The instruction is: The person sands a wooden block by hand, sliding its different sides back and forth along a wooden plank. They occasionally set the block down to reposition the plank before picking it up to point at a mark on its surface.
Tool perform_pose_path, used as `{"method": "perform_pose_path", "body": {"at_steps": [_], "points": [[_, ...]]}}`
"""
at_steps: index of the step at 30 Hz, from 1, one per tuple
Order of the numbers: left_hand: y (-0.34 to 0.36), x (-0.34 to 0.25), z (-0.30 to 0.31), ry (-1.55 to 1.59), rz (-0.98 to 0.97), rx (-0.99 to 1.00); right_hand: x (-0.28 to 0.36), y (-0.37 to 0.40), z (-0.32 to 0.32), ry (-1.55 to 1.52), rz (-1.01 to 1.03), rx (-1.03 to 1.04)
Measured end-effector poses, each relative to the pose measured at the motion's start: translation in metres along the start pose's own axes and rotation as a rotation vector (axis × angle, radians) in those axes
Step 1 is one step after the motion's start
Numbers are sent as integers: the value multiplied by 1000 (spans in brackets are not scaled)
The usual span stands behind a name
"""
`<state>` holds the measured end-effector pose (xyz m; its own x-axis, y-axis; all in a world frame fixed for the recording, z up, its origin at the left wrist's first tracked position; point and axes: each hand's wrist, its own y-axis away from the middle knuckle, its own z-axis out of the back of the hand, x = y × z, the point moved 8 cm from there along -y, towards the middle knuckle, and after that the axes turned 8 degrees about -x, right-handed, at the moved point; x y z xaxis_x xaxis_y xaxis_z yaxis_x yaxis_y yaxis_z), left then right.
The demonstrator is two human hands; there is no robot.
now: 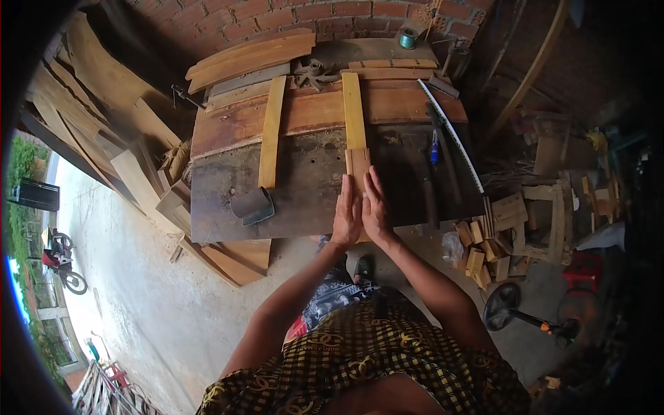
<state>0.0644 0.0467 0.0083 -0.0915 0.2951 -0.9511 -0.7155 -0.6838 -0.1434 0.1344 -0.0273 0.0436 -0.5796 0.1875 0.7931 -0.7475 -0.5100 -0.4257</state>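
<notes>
A short brown wooden board [357, 162] lies at the near end of a yellow wooden strip [353, 111] on the workbench. My left hand [346, 216] presses along the board's left side, fingers straight and close together. On its right side my right hand [374, 211] does the same, so the board's near part sits between both hands and is partly hidden. A second yellow strip [272, 131] lies to the left, its near end by a curved dark metal piece [253, 207].
The dark workbench [304, 200] carries planks [256, 59], a finned metal part [317, 74], a wire spool [408, 38], a saw blade [453, 135] and a blue-marked tool [434, 145]. Timber [138, 173] leans at left; wood offcuts [484, 252] and a steering-wheel-like object [503, 306] are at right.
</notes>
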Motion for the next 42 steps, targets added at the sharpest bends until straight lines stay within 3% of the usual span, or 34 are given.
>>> {"method": "perform_pose_path", "body": {"at_steps": [2,4,9,11,13,15,20,23,25,27,30,33,35,37,39,40,42], "points": [[15,-4,6,79,-32,-106,9,12,6,23,34,13],[34,2,4,47,36,-88,12,25,12,-4,-32,20],[-16,12,-1,163,-36,-167,1,-1,4,-39,-35,-66],[-35,-8,6,-197,-135,-197,6,-20,-1,210,110,-39],[-64,3,4,-199,-83,-166,3,-46,-8,226,115,-73],[-96,6,-1,-400,-117,-122,0,-73,-13,241,127,-109],[-161,7,-1,-277,-99,-181,-16,-131,-30,288,172,-156],[-202,13,-1,-176,95,-176,-34,-167,-46,294,158,-177],[-236,24,-6,-135,18,-215,-49,-193,-61,288,146,-196],[-267,18,-6,-155,-79,-244,-69,-220,-73,-14,73,-264],[-302,24,-12,-78,-59,-237,-77,-249,-79,48,26,-208],[-304,29,-11,-57,-41,-193,-76,-250,-83,92,33,-208],[-310,14,-13,-206,-176,-166,-76,-254,-79,-1,4,-236],[-321,22,-14,-186,-160,-127,-70,-256,-77,31,40,-256],[-326,35,-22,-368,-353,-159,-68,-255,-72,72,59,-270],[-318,14,-15,-185,-152,-129,-70,-254,-75,43,46,-242],[-312,17,-15,-105,-176,-129,-73,-250,-78,32,39,-200]]}}
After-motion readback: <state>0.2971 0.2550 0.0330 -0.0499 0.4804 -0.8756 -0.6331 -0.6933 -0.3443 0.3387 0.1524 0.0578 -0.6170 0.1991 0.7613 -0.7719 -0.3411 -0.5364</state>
